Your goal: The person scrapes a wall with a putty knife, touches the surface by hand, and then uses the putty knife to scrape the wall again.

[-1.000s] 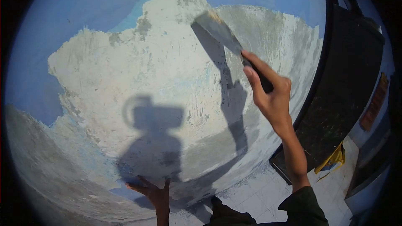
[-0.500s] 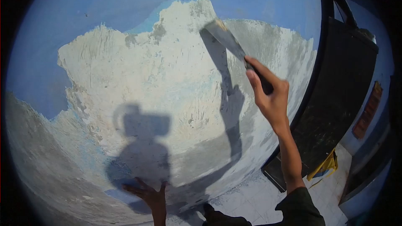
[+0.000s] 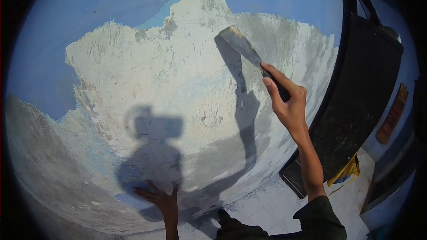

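Note:
My right hand [image 3: 287, 100] is wrapped around the dark handle of a putty knife [image 3: 242, 43], index finger stretched along it toward the blade. The wide metal blade points up and left at the wall, with pale residue near its tip edge. Before it lies a scraped patch [image 3: 178, 75] of whitish and grey plaster, ragged where it borders the blue paint [image 3: 111, 0]. Low on the wall, my left hand [image 3: 162, 197] rests with fingers spread, holding nothing. The shadow of my head and body [image 3: 155, 151] falls across the patch.
A large black panel [image 3: 356, 88] stands along the right side. Near its foot is a yellow item [image 3: 349, 171] on the pale tiled floor [image 3: 267, 209], which carries scattered debris by the wall base. A reddish-brown object [image 3: 392, 115] is against the farther blue wall.
The blade tip sits slightly lower on the wall, and its face is turned a little more into view. My left hand keeps its place on the wall; the view has shifted slightly.

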A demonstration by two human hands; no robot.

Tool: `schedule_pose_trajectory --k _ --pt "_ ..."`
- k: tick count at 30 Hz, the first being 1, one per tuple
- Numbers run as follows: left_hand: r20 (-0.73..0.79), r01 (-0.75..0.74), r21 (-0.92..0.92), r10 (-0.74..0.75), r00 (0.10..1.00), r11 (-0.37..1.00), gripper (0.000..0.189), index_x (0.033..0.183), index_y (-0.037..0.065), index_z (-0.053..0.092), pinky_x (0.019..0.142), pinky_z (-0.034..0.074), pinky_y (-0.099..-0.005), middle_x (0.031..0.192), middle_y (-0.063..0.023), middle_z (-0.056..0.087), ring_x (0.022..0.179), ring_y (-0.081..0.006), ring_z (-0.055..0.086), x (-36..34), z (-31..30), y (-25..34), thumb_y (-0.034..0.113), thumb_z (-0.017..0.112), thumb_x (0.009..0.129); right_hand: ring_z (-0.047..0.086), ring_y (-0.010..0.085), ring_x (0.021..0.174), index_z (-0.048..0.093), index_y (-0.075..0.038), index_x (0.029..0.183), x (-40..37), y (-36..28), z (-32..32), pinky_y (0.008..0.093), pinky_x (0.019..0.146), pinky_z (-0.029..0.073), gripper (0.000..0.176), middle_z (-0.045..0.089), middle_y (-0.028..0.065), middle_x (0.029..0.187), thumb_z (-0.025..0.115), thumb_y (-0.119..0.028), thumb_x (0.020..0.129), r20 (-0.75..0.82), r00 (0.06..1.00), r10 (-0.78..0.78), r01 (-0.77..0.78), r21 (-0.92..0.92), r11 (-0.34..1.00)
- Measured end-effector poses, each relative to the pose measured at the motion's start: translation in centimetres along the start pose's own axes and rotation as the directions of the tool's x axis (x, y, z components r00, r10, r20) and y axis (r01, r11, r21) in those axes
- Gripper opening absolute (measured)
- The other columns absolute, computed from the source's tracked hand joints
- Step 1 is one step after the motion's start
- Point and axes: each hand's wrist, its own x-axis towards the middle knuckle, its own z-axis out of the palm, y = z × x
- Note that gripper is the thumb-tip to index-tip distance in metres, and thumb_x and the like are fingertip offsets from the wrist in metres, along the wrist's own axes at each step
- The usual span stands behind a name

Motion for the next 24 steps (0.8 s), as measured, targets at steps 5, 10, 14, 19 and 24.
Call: schedule_pose_trajectory --k 5,10,14,19,24 --pt "0.059 0.064 -0.046 -0.061 0.996 0.997 0.13 0.163 0.005 0.007 0.116 0.016 -0.0714 0.157 -0.0365 -0.029 0.148 -0.055 -0.022 0.1 -0.8 0.9 0.084 0.063 0.077 0.068 0.0076 0.064 0.073 -0.01 0.126 3.9 -3.1 -1.5 0.0238 0.054 0.048 0.03 0.079 0.0106 0.1 0.069 -0.019 0.098 0.147 0.96 0.236 -0.242 0.02 0.97" --pt "0.003 0.021 -0.106 -0.02 1.0 0.994 0.128 0.164 0.006 0.009 0.116 0.017 -0.0702 0.158 -0.0338 -0.029 0.149 -0.0522 -0.023 0.2 -0.8 1.0 0.084 0.062 0.076 0.061 0.0047 0.057 0.073 -0.012 0.127 0.8 -1.5 -1.2 0.0241 0.052 0.045 0.03 0.079 0.0105 0.096 0.069 -0.02 0.098 0.093 0.987 0.132 -0.132 -0.001 0.991" --pt "-0.005 0.02 -0.087 -0.02 1.0 0.996 0.127 0.164 0.007 0.011 0.115 0.02 -0.0712 0.159 -0.0342 -0.028 0.149 -0.0529 -0.02 0.0 -0.5 0.7 0.085 0.06 0.076 0.06 0.0051 0.056 0.072 -0.013 0.127 4.3 -2.8 -0.5 0.0246 0.051 0.045 0.031 0.079 0.0126 0.094 0.069 -0.021 0.098 0.058 0.993 0.103 -0.104 0.014 0.994" --pt "-0.073 0.004 0.019 -0.002 0.997 1.0 0.136 0.164 0.01 0.01 0.119 0.019 -0.0656 0.162 -0.0283 -0.026 0.152 -0.046 -0.019 0.0 0.1 0.2 0.072 0.082 0.066 0.061 0.0062 0.056 0.072 -0.01 0.127 1.1 -2.5 0.0 0.0254 0.051 0.044 0.032 0.078 0.0139 0.091 0.071 -0.019 0.097 0.046 0.991 0.125 -0.126 0.033 0.991" --pt "-0.038 -0.018 0.063 0.02 0.999 0.998 0.128 0.164 0.008 0.011 0.115 0.022 -0.0686 0.16 -0.0354 -0.023 0.15 -0.0529 -0.015 -0.2 0.9 -1.0 0.082 0.066 0.075 0.068 0.0082 0.063 0.073 -0.011 0.125 5.7 -3.8 -0.9 0.0226 0.054 0.046 0.029 0.079 0.0125 0.099 0.069 -0.021 0.098 0.102 0.981 0.164 -0.167 0.021 0.986"
